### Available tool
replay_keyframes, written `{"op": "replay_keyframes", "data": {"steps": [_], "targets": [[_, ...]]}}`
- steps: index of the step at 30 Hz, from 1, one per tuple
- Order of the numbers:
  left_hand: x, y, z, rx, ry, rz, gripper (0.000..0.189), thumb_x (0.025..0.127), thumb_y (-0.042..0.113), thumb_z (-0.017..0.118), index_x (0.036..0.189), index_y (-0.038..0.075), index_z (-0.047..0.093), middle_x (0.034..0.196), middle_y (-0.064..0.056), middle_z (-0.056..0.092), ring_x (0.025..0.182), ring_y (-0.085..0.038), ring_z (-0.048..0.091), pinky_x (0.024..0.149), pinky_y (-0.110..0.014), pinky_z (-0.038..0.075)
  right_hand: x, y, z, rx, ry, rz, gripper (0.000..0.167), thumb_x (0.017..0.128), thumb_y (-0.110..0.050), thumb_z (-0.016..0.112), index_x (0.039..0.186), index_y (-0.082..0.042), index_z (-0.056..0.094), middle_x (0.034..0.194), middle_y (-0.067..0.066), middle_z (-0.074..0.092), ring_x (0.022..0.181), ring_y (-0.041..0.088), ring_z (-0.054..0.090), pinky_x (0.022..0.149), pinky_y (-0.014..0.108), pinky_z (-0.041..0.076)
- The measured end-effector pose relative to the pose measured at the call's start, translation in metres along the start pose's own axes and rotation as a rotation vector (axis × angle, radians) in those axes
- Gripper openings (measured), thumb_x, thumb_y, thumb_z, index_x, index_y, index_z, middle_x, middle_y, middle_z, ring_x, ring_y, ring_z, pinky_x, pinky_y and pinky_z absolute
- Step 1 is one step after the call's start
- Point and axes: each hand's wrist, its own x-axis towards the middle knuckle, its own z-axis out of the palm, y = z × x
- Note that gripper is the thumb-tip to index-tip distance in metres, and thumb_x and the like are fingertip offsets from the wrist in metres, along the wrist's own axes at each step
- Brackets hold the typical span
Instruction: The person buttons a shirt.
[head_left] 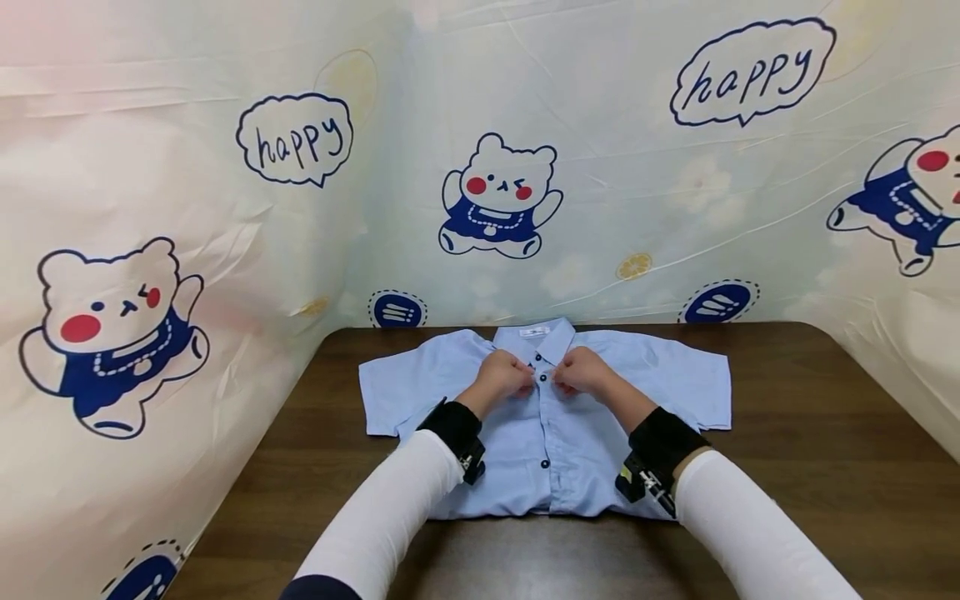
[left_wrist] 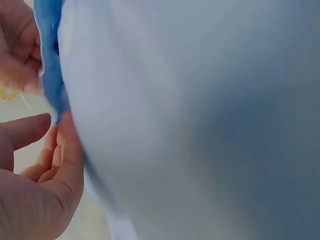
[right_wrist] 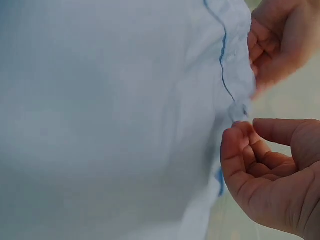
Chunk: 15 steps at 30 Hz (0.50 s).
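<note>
A light blue short-sleeved button shirt [head_left: 510,450] lies front up on the table, its collar [head_left: 557,340] at the far side. Both hands work at the front placket, just below the collar. My left hand [head_left: 504,373] holds the placket from the left, beside a dark button [head_left: 543,377]. From the right, my right hand [head_left: 583,372] pinches at the same edge with curled fingers. The left wrist view has the left fingers [left_wrist: 70,155] against the cloth, the thumb slightly apart. Close to the fabric in the right wrist view are the right fingertips [right_wrist: 240,129].
Under the shirt is a dark brown wooden table [head_left: 810,467]. A printed cloth backdrop [head_left: 600,183] with cartoon bears surrounds its back and sides. Another dark button [head_left: 545,463] sits lower on the placket. Black straps with small cameras [head_left: 633,482] circle both wrists.
</note>
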Motion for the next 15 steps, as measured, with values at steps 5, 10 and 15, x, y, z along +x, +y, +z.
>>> {"op": "replay_keyframes", "data": {"steps": [5, 10, 15], "targets": [[-0.019, -0.013, -0.029, 0.452, 0.012, 0.205, 0.012, 0.079, 0.018, 0.079, 0.084, 0.008, 0.074, 0.075, 0.001, 0.067, 0.074, -0.015, 0.06, 0.072, -0.028, 0.05, -0.021, 0.017, -0.023, -0.333, 0.044, -0.11, 0.012, 0.089, -0.008, 0.064, 0.081, 0.0, 0.067, 0.069, 0.004, 0.06, 0.065, 0.017, 0.056, 0.062, 0.031, 0.047], [-0.047, -0.032, -0.05, 0.671, -0.058, 0.255, 0.034, 0.081, 0.033, 0.08, 0.097, 0.005, 0.072, 0.09, -0.004, 0.068, 0.087, -0.021, 0.062, 0.081, -0.036, 0.05, -0.053, 0.037, -0.04, -0.57, -0.007, -0.153, 0.021, 0.088, -0.018, 0.069, 0.094, 0.002, 0.066, 0.086, 0.009, 0.064, 0.077, 0.023, 0.059, 0.072, 0.041, 0.05], [-0.067, -0.052, -0.059, 0.753, -0.191, 0.302, 0.063, 0.077, 0.05, 0.079, 0.121, 0.007, 0.068, 0.12, -0.012, 0.064, 0.115, -0.029, 0.057, 0.096, -0.043, 0.046, -0.077, 0.052, -0.045, -0.667, -0.12, -0.114, 0.062, 0.085, -0.043, 0.073, 0.119, 0.007, 0.061, 0.112, 0.026, 0.062, 0.104, 0.041, 0.059, 0.087, 0.054, 0.047]]}}
